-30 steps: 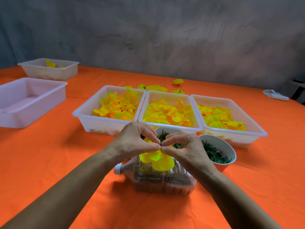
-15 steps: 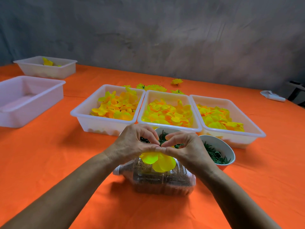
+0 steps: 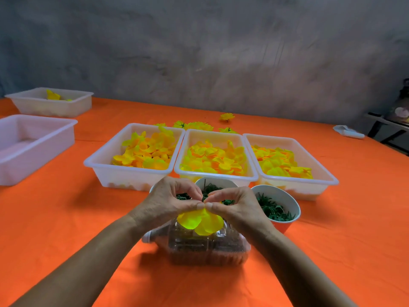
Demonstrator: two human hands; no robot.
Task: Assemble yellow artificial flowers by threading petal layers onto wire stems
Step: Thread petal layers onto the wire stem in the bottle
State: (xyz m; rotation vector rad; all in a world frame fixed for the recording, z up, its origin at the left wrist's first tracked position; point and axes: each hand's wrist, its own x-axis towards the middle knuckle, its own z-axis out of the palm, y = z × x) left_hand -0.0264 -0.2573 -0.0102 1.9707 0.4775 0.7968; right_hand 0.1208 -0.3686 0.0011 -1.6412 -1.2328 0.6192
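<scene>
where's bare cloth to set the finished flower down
Bare cloth lies left of the bottle, before the empty tray, and right of the red cup. Crowded: hands, cups and the three petal trays sit tight together.

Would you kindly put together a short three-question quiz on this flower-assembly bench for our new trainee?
1. True or false: both hands pinch the yellow petal layer.
2. How many white trays of petals stand side by side?
3. The red cup of green pieces stands by which hand: A left, B right?

Key: 1 true; 2 three; 3 B.
</scene>
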